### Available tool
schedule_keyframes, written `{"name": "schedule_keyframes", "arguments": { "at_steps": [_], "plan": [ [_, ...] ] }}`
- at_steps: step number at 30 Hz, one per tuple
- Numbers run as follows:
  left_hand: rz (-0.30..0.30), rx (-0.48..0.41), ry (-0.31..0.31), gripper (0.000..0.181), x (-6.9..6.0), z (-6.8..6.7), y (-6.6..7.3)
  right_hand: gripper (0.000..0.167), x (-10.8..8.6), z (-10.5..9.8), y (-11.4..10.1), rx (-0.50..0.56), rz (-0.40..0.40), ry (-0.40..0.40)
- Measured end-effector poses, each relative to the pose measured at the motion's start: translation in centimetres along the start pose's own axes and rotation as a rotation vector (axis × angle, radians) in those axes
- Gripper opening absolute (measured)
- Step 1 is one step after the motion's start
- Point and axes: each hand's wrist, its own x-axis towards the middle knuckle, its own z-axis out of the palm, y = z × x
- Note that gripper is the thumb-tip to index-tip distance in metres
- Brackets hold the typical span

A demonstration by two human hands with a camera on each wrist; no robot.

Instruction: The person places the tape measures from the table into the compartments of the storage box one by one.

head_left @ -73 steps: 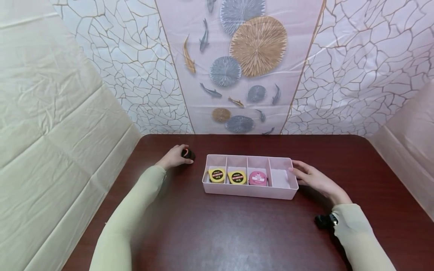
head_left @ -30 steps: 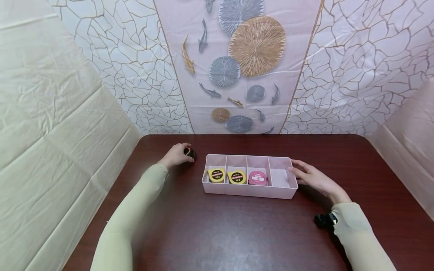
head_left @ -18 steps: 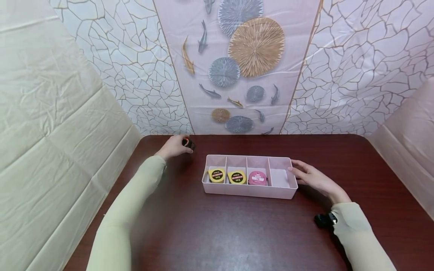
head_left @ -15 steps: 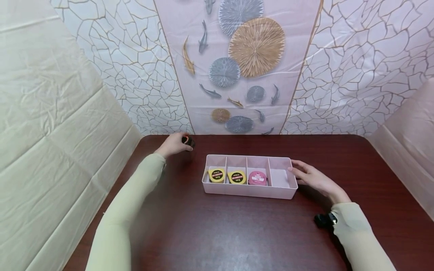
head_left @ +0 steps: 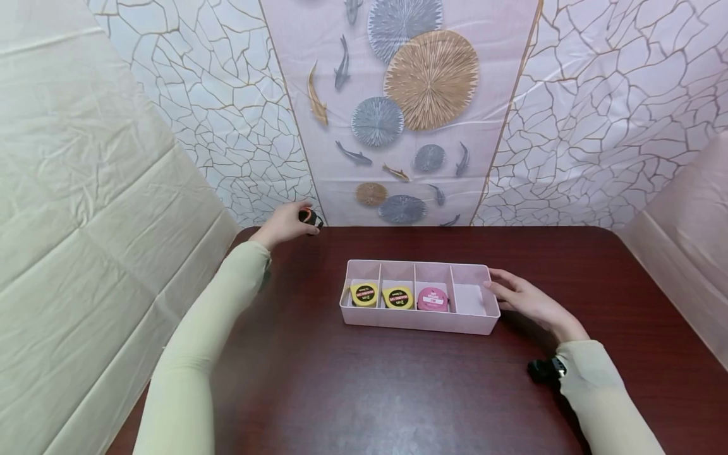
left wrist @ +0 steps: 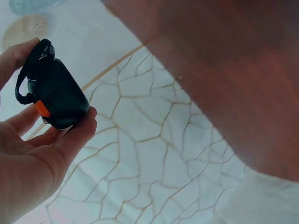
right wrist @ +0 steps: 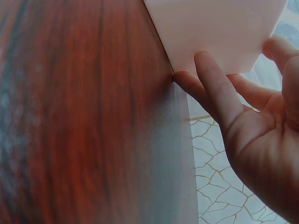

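Note:
In the head view my left hand [head_left: 287,222] holds a black tape measure [head_left: 311,218] near the table's far left edge. The left wrist view shows its orange button and black wrist strap, with fingers [left wrist: 79,133] below and one fingertip at the strap end. A pale pink tray [head_left: 421,320] with a row of compartments stands mid-table. Two yellow tape measures [head_left: 364,294] and a pink tape measure [head_left: 433,299] sit in separate compartments; the rightmost shows only its white bottom. My right hand [head_left: 529,300] grips the tray's right end, thumb at the rim, fingers against the outer wall.
The dark red-brown table [head_left: 364,379] reaches back to a patterned wall cloth [head_left: 398,145]. Pale cloth [head_left: 85,221] hangs along the left side. A black wrist camera [head_left: 546,371] sits at the right cuff.
My left hand has carried the black tape measure farther back and slightly left, and it has tilted. The tray, its tape measures and my right hand have stayed in place.

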Motion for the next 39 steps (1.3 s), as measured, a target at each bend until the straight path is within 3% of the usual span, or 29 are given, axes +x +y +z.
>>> {"name": "schedule_keyframes", "arguments": {
  "at_steps": [6,17,31,39],
  "plan": [
    [0.029,-0.005,0.045,0.074,0.4,-2.4,1.0,0.067,0.0,0.0,0.0,-0.009,0.013,0.000],
    [0.012,-0.005,0.107,0.074,0.3,-6.4,2.7,0.066,0.0,-0.1,-0.2,-0.016,0.008,0.002],
    [0.037,0.021,0.122,0.074,-0.4,-9.1,4.6,0.068,0.1,0.2,0.2,-0.011,0.017,-0.002],
    [0.058,0.023,0.135,0.074,-0.6,-10.0,5.6,0.068,0.0,-0.1,0.0,-0.025,0.023,0.007]
  ]
}}
